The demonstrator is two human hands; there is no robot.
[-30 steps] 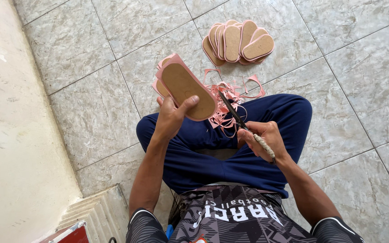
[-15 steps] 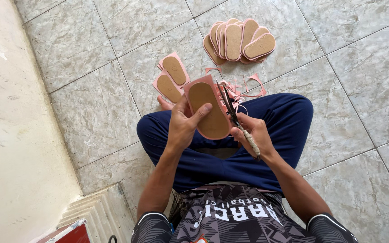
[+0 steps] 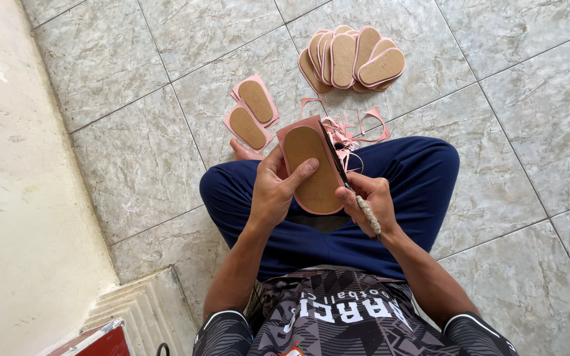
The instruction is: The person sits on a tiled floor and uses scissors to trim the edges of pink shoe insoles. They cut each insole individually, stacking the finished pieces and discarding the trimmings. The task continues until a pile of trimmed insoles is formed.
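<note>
Sitting cross-legged on the tile floor (image 3: 133, 151), I hold a sole (image 3: 311, 168) up over my lap — a tan oval piece edged in pink, its tan face toward me. My left hand (image 3: 275, 188) is closed around its left edge, the thumb lying across the tan face and the fingers curled behind. My right hand (image 3: 371, 204) is wrapped tight around a knife (image 3: 344, 181) with a cord-bound handle; its dark blade runs up along the sole's right edge, touching it or very nearly so.

Just beyond my knees lies a tangle of pink trimmings (image 3: 354, 128), thin strips curling on the tile. To the left of them, two smaller pieces (image 3: 252, 112) sit side by side, each a tan oval on a squarish pink backing. Farther out, well apart from my hands, a stack (image 3: 351, 56) of trimmed soles is fanned out, overlapping one another. A pale wall (image 3: 14, 198) runs along my left side.
</note>
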